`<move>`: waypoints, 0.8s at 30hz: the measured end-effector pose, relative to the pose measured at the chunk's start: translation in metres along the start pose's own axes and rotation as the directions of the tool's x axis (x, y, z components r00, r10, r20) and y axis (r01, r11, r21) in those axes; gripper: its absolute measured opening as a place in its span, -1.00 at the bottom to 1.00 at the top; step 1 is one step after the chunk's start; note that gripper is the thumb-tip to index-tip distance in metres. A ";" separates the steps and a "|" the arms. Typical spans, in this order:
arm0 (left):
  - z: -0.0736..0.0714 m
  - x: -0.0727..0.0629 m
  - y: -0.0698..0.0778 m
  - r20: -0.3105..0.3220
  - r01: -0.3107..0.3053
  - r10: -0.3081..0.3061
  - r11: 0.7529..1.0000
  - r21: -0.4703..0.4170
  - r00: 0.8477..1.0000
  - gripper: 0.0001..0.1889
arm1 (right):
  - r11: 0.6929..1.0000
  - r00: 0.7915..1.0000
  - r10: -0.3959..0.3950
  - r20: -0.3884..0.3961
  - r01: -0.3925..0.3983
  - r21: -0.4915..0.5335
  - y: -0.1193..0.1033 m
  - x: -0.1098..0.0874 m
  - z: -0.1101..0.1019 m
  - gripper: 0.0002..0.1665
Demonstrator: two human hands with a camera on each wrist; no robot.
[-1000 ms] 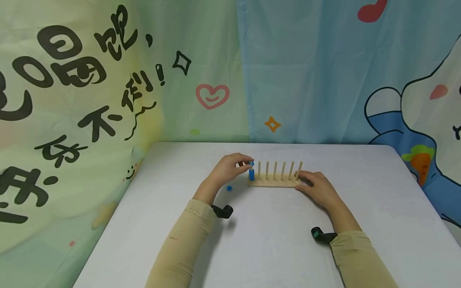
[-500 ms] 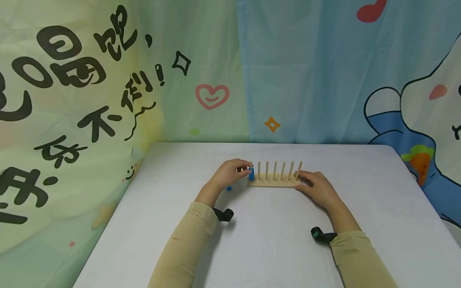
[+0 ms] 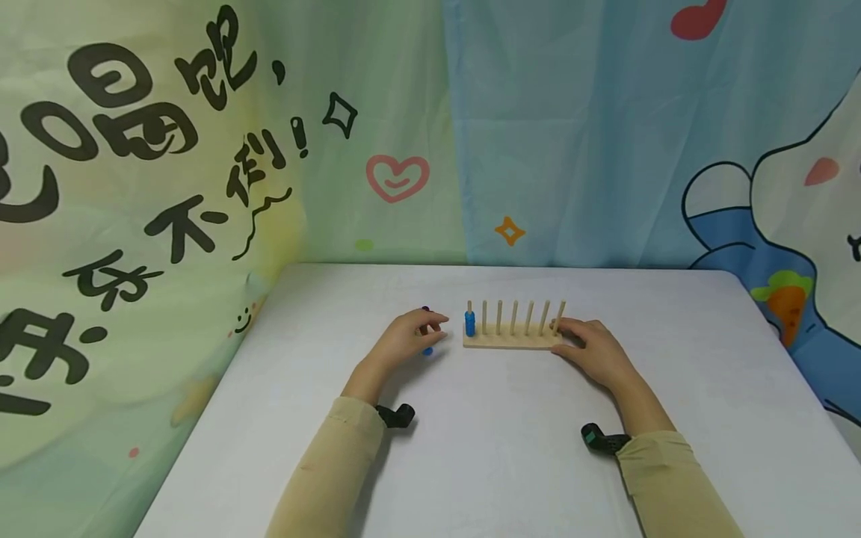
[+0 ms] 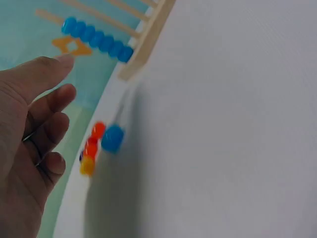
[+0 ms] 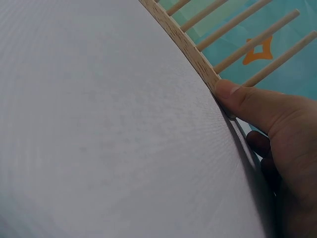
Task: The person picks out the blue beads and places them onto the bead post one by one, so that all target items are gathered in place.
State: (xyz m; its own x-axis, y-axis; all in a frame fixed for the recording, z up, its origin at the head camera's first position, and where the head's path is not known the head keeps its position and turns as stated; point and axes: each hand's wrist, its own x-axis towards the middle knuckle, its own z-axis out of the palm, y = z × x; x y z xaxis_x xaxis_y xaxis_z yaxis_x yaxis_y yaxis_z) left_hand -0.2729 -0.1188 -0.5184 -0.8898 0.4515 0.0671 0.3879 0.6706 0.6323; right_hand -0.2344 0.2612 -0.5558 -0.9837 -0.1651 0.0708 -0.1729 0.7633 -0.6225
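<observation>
A wooden peg board [image 3: 511, 341] with a row of upright pegs stands on the table. Blue beads [image 3: 470, 323] are stacked on its leftmost peg, whose tip shows above them. My right hand [image 3: 593, 350] grips the board's right end; in the right wrist view the thumb [image 5: 242, 96] presses its front edge. To the left of the board, my left hand [image 3: 397, 340] hovers with loosely bent fingers and nothing between them. Just under it lies a loose blue bead [image 4: 113, 138]. Beyond that bead are red beads [image 4: 91, 147] and a yellow bead [image 4: 87, 165], mostly hidden by the hand in the head view.
A white cloth covers the table [image 3: 511, 441]. Printed curtains [image 3: 377, 149] hang behind and at the left. Each wrist wears a black camera, such as the left one [image 3: 397, 416].
My left hand has slid a blue bead down the leftmost peg, released it and drawn back left toward the loose beads. The right hand stays on the board's end.
</observation>
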 end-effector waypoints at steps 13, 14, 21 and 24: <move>0.000 -0.029 -0.030 0.017 0.038 -0.038 0.999 0.016 0.999 -0.74 | 1.000 1.000 0.000 0.005 0.000 -0.001 0.002 0.000 0.000 -0.27; 0.001 -0.029 -0.031 0.019 0.040 -0.040 0.999 0.017 0.999 -0.74 | 1.000 1.000 0.000 0.004 0.000 0.000 0.002 0.000 0.001 -0.28; 0.009 -0.032 -0.035 0.016 0.025 -0.026 0.997 0.072 1.000 -0.76 | 1.000 1.000 0.008 0.012 -0.009 0.010 0.000 0.000 0.000 -0.28; 0.010 -0.032 -0.033 0.000 0.008 -0.008 0.996 0.087 1.000 -0.77 | 1.000 1.000 0.005 0.015 -0.005 0.010 0.000 -0.001 -0.001 -0.26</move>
State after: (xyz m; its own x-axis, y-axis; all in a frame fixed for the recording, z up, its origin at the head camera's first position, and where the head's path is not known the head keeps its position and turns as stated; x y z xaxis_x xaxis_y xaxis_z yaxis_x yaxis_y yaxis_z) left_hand -0.2546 -0.1496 -0.5488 -0.8929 0.4460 0.0624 0.4004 0.7228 0.5632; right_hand -0.2338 0.2621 -0.5550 -0.9838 -0.1704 0.0558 -0.1671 0.7579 -0.6307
